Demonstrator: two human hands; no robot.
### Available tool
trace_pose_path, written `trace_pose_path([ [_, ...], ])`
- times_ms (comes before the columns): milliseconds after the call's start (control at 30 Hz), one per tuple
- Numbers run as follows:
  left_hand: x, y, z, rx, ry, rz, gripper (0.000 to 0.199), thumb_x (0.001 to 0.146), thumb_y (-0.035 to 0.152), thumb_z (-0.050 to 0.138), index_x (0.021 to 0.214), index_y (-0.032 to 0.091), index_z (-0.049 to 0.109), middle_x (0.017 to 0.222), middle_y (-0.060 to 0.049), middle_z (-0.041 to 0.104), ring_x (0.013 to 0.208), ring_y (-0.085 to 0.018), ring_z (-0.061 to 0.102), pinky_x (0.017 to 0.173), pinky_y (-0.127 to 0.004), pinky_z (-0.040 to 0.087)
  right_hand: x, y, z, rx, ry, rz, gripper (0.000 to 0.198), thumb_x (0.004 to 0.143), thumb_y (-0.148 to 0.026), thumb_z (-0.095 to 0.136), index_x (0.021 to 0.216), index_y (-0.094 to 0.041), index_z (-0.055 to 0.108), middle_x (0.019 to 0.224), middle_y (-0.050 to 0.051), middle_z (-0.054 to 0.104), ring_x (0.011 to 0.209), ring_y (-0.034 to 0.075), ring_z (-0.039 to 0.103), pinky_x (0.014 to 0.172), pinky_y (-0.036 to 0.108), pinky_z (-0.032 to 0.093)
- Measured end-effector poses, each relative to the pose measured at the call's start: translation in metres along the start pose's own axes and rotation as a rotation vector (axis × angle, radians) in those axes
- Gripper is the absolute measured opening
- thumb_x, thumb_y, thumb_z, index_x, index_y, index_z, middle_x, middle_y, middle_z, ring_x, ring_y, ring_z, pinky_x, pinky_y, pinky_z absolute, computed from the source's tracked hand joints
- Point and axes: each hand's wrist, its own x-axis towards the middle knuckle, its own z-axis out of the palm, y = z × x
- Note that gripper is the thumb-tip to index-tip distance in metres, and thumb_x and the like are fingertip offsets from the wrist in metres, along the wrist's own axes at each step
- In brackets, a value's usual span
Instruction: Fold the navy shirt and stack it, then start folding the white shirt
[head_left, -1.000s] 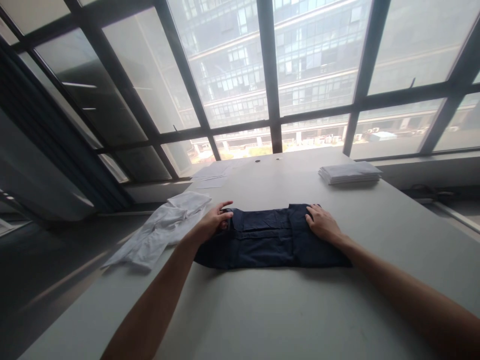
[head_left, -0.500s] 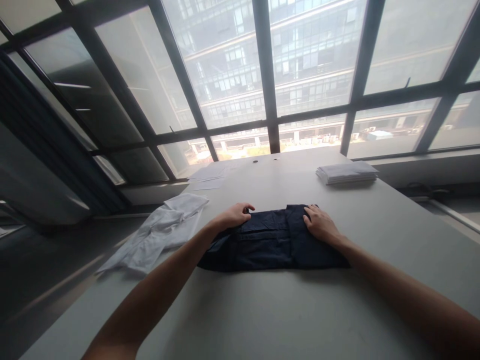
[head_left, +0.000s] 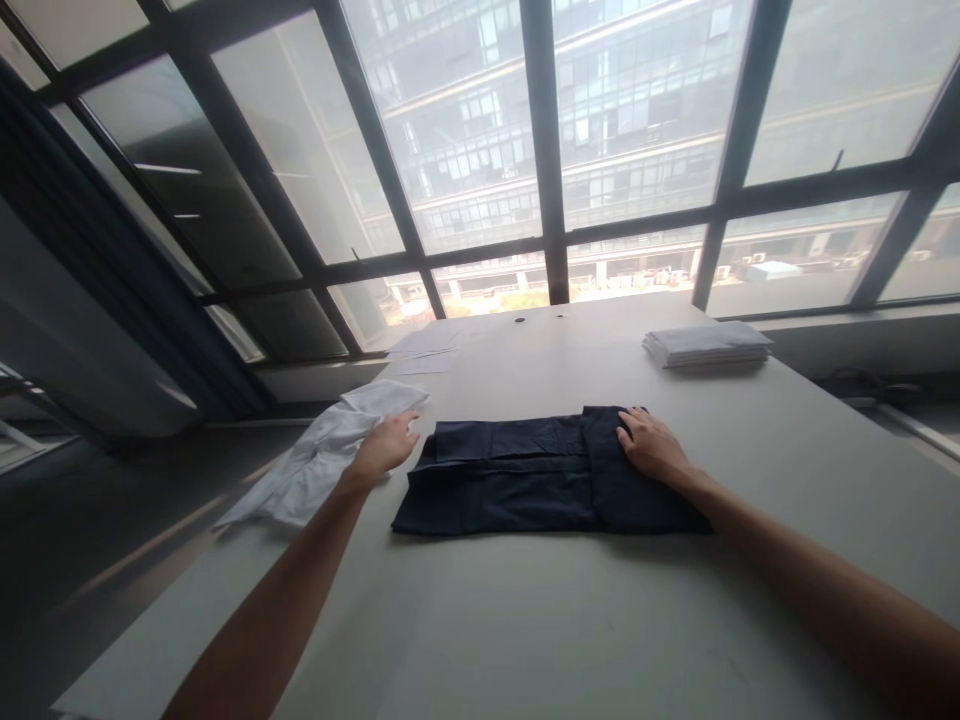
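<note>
A dark navy garment (head_left: 510,490), folded into a long flat band, lies across the white table (head_left: 525,620). Its right end is folded over in a thicker layer, and its exact kind cannot be told. My right hand (head_left: 651,443) rests on that end, palm down with the fingers spread. Just off the left end is my left hand (head_left: 387,444), apart from the navy cloth, fingers loosely stretched and nothing in them. Behind and beside it spreads a rumpled white garment (head_left: 322,460), partly hidden by this hand and forearm.
A neat stack of folded white cloth (head_left: 705,345) sits at the far right of the table. Sheets of white paper (head_left: 425,347) lie at the far left. Large framed windows (head_left: 630,120) rise behind the table, and a dark curtain (head_left: 112,260) hangs at left.
My left hand has let go of the navy garment and moved left, over towards the white one. The navy garment's left end now lies flatter and wider. My right hand stays on it.
</note>
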Motion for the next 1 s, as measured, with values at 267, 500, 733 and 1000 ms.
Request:
trace_pose_path([
  [267, -0.02, -0.004, 0.081, 0.011, -0.24, 0.142, 0.063, 0.1, 0.053, 0.045, 0.149, 0.014, 0.053, 0.161, -0.021, 0.043, 0.153, -0.037, 0.032, 0.12, -0.052, 0.029, 0.001, 0.004, 0.004, -0.002, 0.01, -0.011, 0.049, 0.104, -0.035, 0.04, 0.143, -0.012, 0.059, 0.155, 0.019, 0.051, 0.146, 0.033, 0.044, 0.117, 0.049, 0.037],
  [500, 0.016, -0.012, 0.065, -0.016, -0.054, -0.033, 0.05, 0.095, 0.036, 0.054, 0.136, 0.008, 0.059, 0.145, -0.025, 0.059, 0.14, -0.034, 0.052, 0.112, -0.04, 0.04, 0.001, 0.005, 0.005, -0.012, 0.02, -0.019, 0.048, 0.104, -0.035, 0.04, 0.142, -0.013, 0.06, 0.154, 0.017, 0.054, 0.145, 0.033, 0.046, 0.117, 0.047, 0.038],
  [733, 0.059, -0.004, 0.072, 0.024, -0.082, -0.14, 0.014, 0.082, 0.026, 0.07, 0.09, 0.014, 0.071, 0.091, -0.011, 0.075, 0.095, -0.027, 0.07, 0.082, -0.03, 0.051, 0.0, 0.005, 0.004, -0.011, 0.016, -0.023, 0.049, 0.104, -0.035, 0.039, 0.143, -0.012, 0.059, 0.155, 0.018, 0.053, 0.145, 0.033, 0.045, 0.117, 0.048, 0.038],
  [1000, 0.048, 0.013, 0.079, 0.119, 0.074, -0.135, 0.027, 0.097, 0.028, 0.057, 0.114, 0.011, 0.07, 0.125, -0.021, 0.065, 0.118, -0.032, 0.062, 0.1, -0.037, 0.046, 0.0, 0.006, 0.006, -0.006, 0.021, -0.022, 0.049, 0.104, -0.036, 0.04, 0.142, -0.014, 0.06, 0.154, 0.017, 0.054, 0.144, 0.033, 0.047, 0.117, 0.048, 0.038],
])
